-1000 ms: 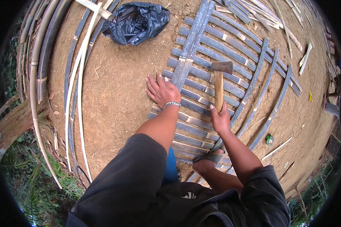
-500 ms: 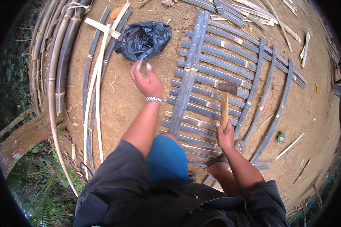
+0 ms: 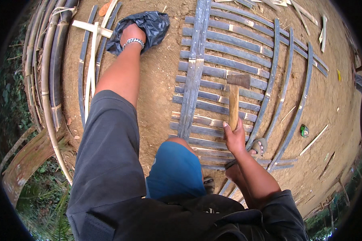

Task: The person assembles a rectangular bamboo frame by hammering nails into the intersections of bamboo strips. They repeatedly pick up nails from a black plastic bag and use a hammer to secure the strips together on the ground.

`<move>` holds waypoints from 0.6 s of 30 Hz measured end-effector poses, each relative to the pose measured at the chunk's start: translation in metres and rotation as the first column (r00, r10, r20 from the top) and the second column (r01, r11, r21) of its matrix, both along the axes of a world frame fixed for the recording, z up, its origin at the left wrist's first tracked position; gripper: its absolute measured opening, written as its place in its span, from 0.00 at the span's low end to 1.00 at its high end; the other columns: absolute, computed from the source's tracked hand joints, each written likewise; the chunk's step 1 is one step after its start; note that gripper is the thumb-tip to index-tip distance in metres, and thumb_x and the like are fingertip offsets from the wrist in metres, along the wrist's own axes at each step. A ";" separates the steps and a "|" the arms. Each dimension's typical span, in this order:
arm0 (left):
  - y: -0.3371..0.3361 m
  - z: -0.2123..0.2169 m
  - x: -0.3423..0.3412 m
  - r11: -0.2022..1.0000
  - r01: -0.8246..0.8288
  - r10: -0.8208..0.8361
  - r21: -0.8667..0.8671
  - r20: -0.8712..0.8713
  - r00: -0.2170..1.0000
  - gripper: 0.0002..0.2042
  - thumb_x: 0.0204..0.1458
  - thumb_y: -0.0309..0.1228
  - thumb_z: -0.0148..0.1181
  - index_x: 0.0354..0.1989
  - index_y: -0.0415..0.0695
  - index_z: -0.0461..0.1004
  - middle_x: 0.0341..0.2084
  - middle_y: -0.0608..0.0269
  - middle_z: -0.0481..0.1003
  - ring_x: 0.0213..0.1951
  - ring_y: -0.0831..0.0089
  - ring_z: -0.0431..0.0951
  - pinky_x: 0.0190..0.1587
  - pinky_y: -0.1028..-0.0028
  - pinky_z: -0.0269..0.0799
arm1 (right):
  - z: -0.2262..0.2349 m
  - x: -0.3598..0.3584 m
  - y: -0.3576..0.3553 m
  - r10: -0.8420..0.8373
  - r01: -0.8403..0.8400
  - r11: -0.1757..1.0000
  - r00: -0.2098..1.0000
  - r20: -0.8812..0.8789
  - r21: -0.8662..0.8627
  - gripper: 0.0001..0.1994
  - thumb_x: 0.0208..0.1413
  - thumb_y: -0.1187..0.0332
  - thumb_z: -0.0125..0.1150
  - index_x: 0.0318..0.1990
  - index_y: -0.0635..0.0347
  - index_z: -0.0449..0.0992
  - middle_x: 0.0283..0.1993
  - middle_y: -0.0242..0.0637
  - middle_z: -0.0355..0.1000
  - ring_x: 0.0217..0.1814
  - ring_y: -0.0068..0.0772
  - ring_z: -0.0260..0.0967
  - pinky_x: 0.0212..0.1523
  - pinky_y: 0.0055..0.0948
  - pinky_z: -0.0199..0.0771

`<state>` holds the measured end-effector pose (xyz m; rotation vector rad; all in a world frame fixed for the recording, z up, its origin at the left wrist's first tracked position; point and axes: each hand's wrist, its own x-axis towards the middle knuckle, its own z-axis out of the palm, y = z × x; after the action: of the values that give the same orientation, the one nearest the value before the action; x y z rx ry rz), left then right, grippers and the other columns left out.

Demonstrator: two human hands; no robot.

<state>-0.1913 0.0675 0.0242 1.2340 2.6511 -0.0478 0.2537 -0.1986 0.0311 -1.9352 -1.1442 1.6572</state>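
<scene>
My left hand (image 3: pixel 133 33) reaches down into a crumpled black plastic bag (image 3: pixel 158 27) on the ground at the upper left. Its fingers are hidden in the bag. My right hand (image 3: pixel 235 136) grips the wooden handle of a hatchet (image 3: pixel 233 105), its rusty head pointing away from me. The hatchet is over a lattice panel of dark split-bamboo slats (image 3: pixel 229 72). A doubled bamboo strip (image 3: pixel 195 76) with nail heads runs across the slats on the left, and another strip (image 3: pixel 270 76) crosses them on the right.
Long bamboo poles (image 3: pixel 52 64) lie bundled at the left. Loose pale strips (image 3: pixel 91 68) are beside the bag. Two curved strips, one of them far right (image 3: pixel 299 110), lie beyond the panel. A small green-and-black tape measure (image 3: pixel 304 130) rests on the dirt. My sandaled foot (image 3: pixel 258 148) is at the panel's near corner.
My left hand has moved forward and left, from beside the bag to inside it. My right hand still holds the hatchet. The whole view has shifted a little.
</scene>
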 end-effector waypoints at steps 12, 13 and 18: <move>0.005 -0.021 -0.024 0.974 0.222 -0.223 -0.033 -0.049 0.973 0.17 0.60 0.32 0.52 0.53 0.42 0.81 0.54 0.41 0.79 0.57 0.46 0.79 0.60 0.55 0.75 | 0.007 0.007 0.005 -0.028 0.026 0.999 0.999 -0.033 -0.042 0.24 0.64 0.67 0.65 0.64 0.65 0.67 0.34 0.34 0.72 0.29 0.22 0.67 0.31 0.29 0.70; 0.004 -0.022 -0.029 0.977 0.214 -0.213 0.016 -0.039 0.976 0.15 0.59 0.31 0.53 0.50 0.42 0.82 0.51 0.41 0.80 0.55 0.45 0.80 0.60 0.54 0.75 | 0.007 0.006 0.006 -0.026 0.025 0.999 0.999 -0.028 -0.032 0.24 0.64 0.67 0.65 0.64 0.65 0.66 0.33 0.33 0.71 0.28 0.21 0.67 0.30 0.28 0.70; -0.017 0.001 -0.023 0.907 0.094 -0.101 0.410 -0.006 0.995 0.12 0.59 0.36 0.60 0.45 0.43 0.82 0.40 0.47 0.84 0.46 0.50 0.84 0.51 0.57 0.78 | 0.012 -0.002 0.010 -0.003 0.000 0.998 0.999 -0.044 -0.062 0.27 0.64 0.67 0.65 0.67 0.64 0.64 0.32 0.33 0.71 0.26 0.21 0.67 0.26 0.28 0.69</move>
<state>-0.2147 0.0510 0.0248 1.4771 2.6660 0.5288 0.2518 -0.1883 0.0431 -1.9259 -1.0865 1.7453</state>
